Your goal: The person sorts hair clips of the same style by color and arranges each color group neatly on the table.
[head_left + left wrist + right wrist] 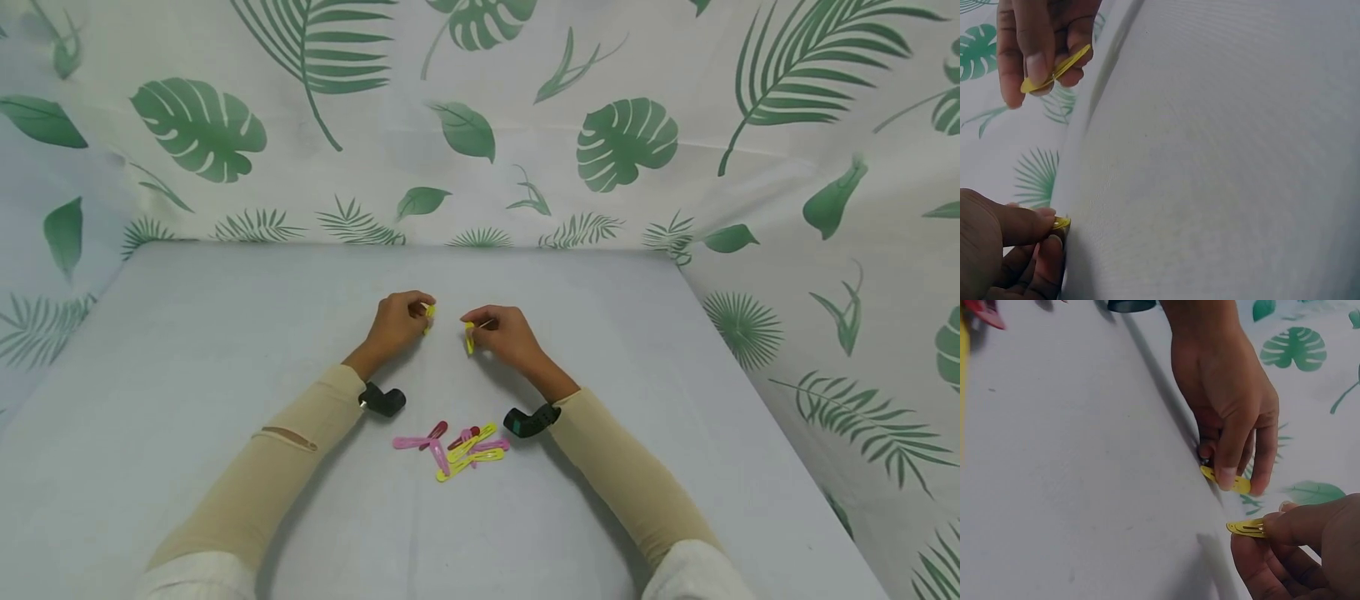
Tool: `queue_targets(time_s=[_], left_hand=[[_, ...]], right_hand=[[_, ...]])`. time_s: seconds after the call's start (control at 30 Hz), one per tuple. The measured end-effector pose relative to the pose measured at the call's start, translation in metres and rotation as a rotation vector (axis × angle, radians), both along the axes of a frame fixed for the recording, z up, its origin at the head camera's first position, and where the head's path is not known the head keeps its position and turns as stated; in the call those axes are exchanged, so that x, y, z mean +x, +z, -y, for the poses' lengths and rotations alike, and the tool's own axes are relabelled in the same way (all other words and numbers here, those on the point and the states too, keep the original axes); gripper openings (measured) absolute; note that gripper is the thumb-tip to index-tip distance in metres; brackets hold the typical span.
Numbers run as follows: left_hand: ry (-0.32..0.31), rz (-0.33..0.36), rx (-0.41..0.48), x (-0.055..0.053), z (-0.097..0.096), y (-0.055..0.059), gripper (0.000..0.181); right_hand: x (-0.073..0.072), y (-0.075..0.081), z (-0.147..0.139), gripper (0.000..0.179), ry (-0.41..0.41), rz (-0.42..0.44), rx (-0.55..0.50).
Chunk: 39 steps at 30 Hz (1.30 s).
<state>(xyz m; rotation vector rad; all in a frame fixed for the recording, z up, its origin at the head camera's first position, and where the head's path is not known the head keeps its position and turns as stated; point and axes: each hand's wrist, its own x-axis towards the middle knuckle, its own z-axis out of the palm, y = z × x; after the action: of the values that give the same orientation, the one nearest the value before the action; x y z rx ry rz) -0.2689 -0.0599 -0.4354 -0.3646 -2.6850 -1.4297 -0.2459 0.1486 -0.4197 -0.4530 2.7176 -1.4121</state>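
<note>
My left hand [396, 321] pinches a yellow snap hair clip [430, 312] between thumb and fingers above the far middle of the table. Facing it, a short gap away, my right hand [513, 335] pinches a second yellow hair clip [469, 340], which points downward in the head view. Both clips show up close in the right wrist view: the left hand's clip [1242, 485] is partly covered by fingertips, and the right hand's clip [1246, 528] sticks out past the thumb with its slotted end showing.
Nearer to me lies a loose pile of hair clips, among them a pink clip [408, 443], a dark red clip [438, 429] and a yellow clip [489, 455]. The white table [225, 350] meets a leaf-printed cloth backdrop [525, 133] at its far edge.
</note>
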Motion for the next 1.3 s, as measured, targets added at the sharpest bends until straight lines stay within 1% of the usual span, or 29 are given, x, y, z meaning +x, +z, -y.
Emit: queue_targets(time_s=[0.1,0.27,0.5,0.73,0.87,1.0,1.17,1.3], left_hand=[[-0.003,-0.007,-0.012,-0.001,0.001,0.0,0.026],[0.0,-0.008,-0.028,-0.003,0.0,-0.001,0.022],[0.011,-0.02,-0.017,-0.005,0.0,0.0,0.021],[0.012,0.005,-0.019,-0.006,0.003,-0.001,0.021],[-0.007,0.017,-0.033,-0.007,0.004,-0.002,0.025],[-0.028,0.03,-0.063,-0.009,0.003,-0.003,0.028],[-0.029,0.038,-0.107,-0.011,0.002,-0.003,0.029],[-0.031,0.043,-0.129,-0.01,0.001,-0.001,0.03]], right_hand=[[-0.007,-0.001,0.004,0.018,-0.001,-0.002,0.001],[-0.015,0.0,0.01,0.018,-0.01,0.009,0.002],[-0.024,0.002,0.016,0.018,-0.024,0.048,-0.016],[-0.035,0.0,0.023,0.018,-0.035,0.097,-0.008],[-0.038,-0.001,0.028,0.018,-0.035,0.13,-0.017],[-0.041,-0.003,0.031,0.017,-0.052,0.15,-0.055],[-0.043,-0.006,0.034,0.016,-0.075,0.156,-0.098],[-0.044,-0.007,0.037,0.015,-0.088,0.148,-0.107]])
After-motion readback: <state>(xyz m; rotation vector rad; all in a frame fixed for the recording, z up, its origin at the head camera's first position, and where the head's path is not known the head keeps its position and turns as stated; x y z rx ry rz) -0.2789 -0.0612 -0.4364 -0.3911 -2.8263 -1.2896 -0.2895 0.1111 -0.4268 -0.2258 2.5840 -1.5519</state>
